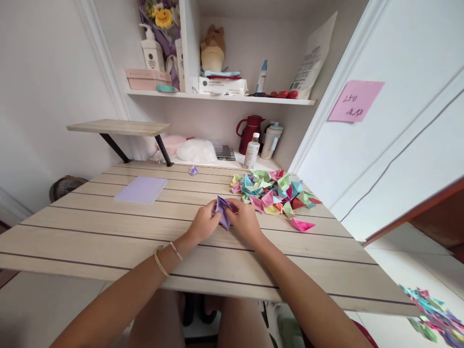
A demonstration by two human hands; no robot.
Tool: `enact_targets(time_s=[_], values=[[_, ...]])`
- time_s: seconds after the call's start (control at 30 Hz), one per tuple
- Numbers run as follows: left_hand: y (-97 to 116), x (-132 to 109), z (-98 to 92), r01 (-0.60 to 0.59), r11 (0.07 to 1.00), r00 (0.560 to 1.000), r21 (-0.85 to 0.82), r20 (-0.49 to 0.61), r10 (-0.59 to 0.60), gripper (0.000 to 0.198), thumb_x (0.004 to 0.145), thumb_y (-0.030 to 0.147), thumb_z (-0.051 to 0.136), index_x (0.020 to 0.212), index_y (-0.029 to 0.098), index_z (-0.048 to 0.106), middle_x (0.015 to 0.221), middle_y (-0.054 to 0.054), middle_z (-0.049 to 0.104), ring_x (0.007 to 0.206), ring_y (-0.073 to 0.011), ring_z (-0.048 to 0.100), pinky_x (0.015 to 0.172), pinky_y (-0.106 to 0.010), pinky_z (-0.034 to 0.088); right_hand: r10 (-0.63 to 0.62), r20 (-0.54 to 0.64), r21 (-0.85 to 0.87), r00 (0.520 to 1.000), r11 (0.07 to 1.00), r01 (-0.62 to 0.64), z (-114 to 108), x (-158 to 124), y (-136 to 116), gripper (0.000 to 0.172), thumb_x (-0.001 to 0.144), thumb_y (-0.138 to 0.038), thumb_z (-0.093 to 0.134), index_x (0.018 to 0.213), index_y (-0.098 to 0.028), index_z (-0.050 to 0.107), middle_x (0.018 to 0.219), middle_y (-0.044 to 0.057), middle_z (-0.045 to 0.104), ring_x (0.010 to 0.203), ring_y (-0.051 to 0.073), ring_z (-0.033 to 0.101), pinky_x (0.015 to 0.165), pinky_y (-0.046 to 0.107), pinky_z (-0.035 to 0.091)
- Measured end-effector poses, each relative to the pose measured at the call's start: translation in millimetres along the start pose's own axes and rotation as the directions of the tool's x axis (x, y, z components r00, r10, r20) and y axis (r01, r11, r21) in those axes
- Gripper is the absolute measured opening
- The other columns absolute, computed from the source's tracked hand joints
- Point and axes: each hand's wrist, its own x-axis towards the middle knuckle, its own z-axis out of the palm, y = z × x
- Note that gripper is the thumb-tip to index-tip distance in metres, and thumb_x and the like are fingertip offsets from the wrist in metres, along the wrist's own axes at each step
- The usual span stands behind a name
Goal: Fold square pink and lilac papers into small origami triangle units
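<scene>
At the left of the tabletop (90, 238), toward its far left corner, you have a flat stack of lilac sheets (140, 189); these look like the part not yet folded, though how many there are cannot be told. Right of it, close to the far edge, sits a small folded lilac piece (194, 170). The purple paper (224, 213) between your hands, around the middle of the tabletop, already has creases and points, so judge it partly shaped rather than finished. Toward the far right corner, the heap of folded paper pieces (266, 186) in many colours looks done, as does the bright pink piece (302, 225) set just in front of it, near the right edge. Beyond the near right corner, below the tabletop, more coloured paper (435, 309) shows, too blurred to count. As for your grip, your left hand (204, 224) pinches the purple paper's left side, thumb toward you, and your right hand (247, 222) pinches its right side; the paper stands tilted between them, one point rising above the fingertips and another reaching down toward the near edge.
</scene>
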Motion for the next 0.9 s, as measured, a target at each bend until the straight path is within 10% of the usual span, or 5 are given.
enact_targets(time_s=[0.17,0.47,0.9], values=[[-4.4,2.8,-1.5,-0.011,0.999,0.993,-0.040,-0.121,0.007,0.022,0.074,0.025,0.054,0.094,0.017,0.059,0.085,-0.006,0.066,0.076,-0.0178,0.062,0.064,-0.026,0.049,-0.017,-0.004,-0.072,1.000,0.997,0.017,2.8,-2.3,-2.8,0.030,0.076,-0.017,0.044,0.099,-0.021,0.064,0.078,0.003,0.068,0.062,0.016,0.059,0.063,0.026,0.044],[1.2,6.4,-10.1,0.122,0.951,0.992,-0.285,0.045,-0.114,0.038,0.069,0.033,0.062,0.102,0.017,0.054,0.062,0.000,0.059,0.057,-0.0152,0.061,0.051,-0.025,0.051,0.147,0.093,0.205,0.985,0.965,-0.164,-2.9,7.6,16.4,0.033,0.071,-0.021,0.044,0.097,-0.017,0.064,0.073,0.002,0.066,0.053,0.014,0.055,0.048,0.023,0.042],[5.8,-10.1,10.4,-0.111,0.982,0.993,0.154,-0.022,0.116,0.039,0.074,0.016,0.047,0.113,0.020,0.054,0.070,-0.001,0.059,0.056,-0.0105,0.056,0.054,-0.021,0.047,0.038,-0.088,0.037,0.995,0.999,-0.035,4.1,2.3,7.0,0.024,0.066,-0.013,0.048,0.080,-0.020,0.067,0.074,0.000,0.068,0.067,0.015,0.060,0.065,0.024,0.044]])
